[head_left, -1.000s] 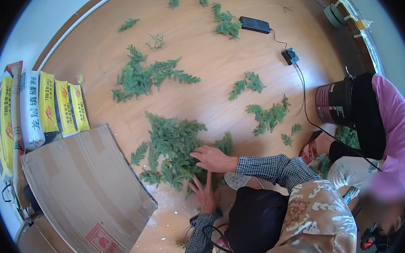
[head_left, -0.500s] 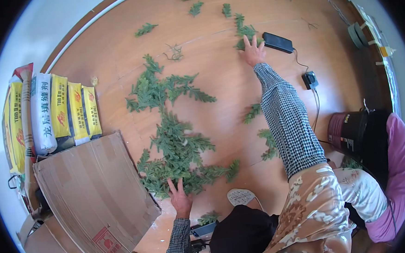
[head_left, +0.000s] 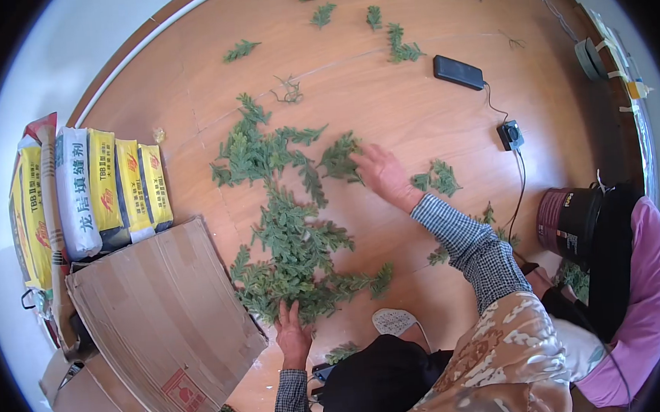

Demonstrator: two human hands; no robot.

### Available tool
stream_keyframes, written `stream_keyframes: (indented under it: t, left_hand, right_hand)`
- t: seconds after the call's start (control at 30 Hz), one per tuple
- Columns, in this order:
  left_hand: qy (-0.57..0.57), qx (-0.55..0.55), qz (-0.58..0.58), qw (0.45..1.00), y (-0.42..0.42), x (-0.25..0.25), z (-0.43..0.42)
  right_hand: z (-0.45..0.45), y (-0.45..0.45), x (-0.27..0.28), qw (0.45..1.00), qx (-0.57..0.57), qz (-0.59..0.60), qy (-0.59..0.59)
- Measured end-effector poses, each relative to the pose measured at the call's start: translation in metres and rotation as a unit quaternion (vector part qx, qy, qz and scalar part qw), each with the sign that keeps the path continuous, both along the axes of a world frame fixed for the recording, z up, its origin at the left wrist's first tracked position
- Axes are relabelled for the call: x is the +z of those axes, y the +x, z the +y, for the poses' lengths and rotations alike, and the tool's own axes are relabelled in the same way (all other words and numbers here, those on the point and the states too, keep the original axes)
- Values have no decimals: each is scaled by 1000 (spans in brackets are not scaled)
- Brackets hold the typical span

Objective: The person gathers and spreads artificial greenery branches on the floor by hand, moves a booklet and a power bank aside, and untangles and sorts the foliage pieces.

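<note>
A pile of artificial-looking evergreen sprigs [head_left: 290, 235] runs down the middle of the wooden floor. At its lower edge, my left hand [head_left: 293, 340] rests against the greenery with its fingers apart. My right hand [head_left: 389, 176] is right of the pile's upper part, its fingers on a small evergreen sprig [head_left: 340, 157]; the fingertips are partly hidden by the needles. More loose sprigs, such as one [head_left: 441, 177] right of that hand, lie nearby.
A large cardboard box [head_left: 163, 322] and several yellow and white bags [head_left: 104, 178] stand at left. On the right are a black power bank [head_left: 458, 72], a cabled charger [head_left: 509, 134], a dark bucket [head_left: 567, 222] and a person in a pink sleeve [head_left: 648, 285].
My right hand has come down and left from near the power bank, bringing a sprig beside the pile. The pile's right-hand branch now points downward. My left hand stays at the lower edge.
</note>
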State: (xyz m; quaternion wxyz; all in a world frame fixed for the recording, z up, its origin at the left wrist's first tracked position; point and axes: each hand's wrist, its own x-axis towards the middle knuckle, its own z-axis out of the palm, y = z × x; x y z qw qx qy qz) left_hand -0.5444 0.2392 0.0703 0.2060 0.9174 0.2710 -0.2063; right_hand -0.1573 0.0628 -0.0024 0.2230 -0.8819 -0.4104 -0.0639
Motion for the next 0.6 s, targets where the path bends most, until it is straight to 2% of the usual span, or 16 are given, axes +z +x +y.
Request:
stream_keyframes:
  t: [0.07, 0.17, 0.2, 0.27, 0.33, 0.4, 0.5, 0.6]
  left_hand:
    - [5, -11, -9, 1000, -2, 12, 7]
    - [-62, 12, 107, 992, 23, 29, 25]
    - [-122, 90, 51, 987, 34, 31, 27]
    - [-236, 236, -68, 940, 66, 31, 38]
    - [-119, 145, -146, 972, 108, 41, 51]
    - [-44, 77, -180, 980, 134, 28, 72]
    - [-37, 58, -173, 983, 151, -14, 105]
    - [-5, 46, -151, 987, 177, -13, 108]
  right_hand:
    - [-11, 28, -5, 999, -36, 31, 0]
    - [-17, 63, -5, 996, -61, 67, -7]
    - [-16, 68, -6, 996, -53, 65, -1]
    - [-9, 77, -10, 997, -41, 67, 10]
    - [2, 77, -16, 996, -31, 83, 21]
    - [17, 81, -20, 993, -24, 105, 39]
    - [48, 95, -31, 995, -32, 81, 47]
    - [99, 119, -46, 995, -37, 43, 82]
